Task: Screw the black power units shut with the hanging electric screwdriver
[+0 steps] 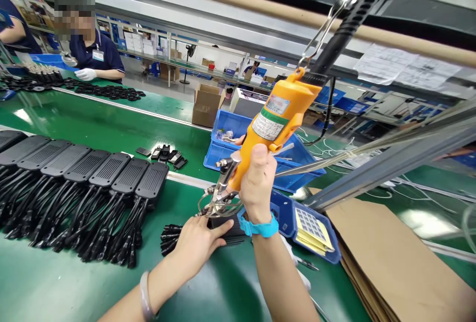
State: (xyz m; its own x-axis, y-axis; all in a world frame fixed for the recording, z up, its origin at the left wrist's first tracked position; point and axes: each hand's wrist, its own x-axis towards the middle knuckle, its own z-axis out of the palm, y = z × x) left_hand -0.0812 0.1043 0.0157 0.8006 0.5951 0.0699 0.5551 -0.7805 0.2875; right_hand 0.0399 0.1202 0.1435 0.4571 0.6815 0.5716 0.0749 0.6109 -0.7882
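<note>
My right hand [256,183] grips an orange electric screwdriver [277,119] that hangs from a hook and a black cable, its metal tip [217,200] pointing down at a black housing [228,228] on the green mat. My left hand [197,242] lies flat on that housing, fingers spread, pressing it down. Black cable plugs [169,240] stick out from the housing to the left of my left hand. A blue band sits on my right wrist, a pale bangle on my left.
A row of black housings with cables [85,183] lies at left. Blue bins [238,138] and a blue tray with label sheets [312,228] stand behind my hands. Cardboard sheets [394,257] lie at right. A co-worker [92,49] sits across the belt at far left.
</note>
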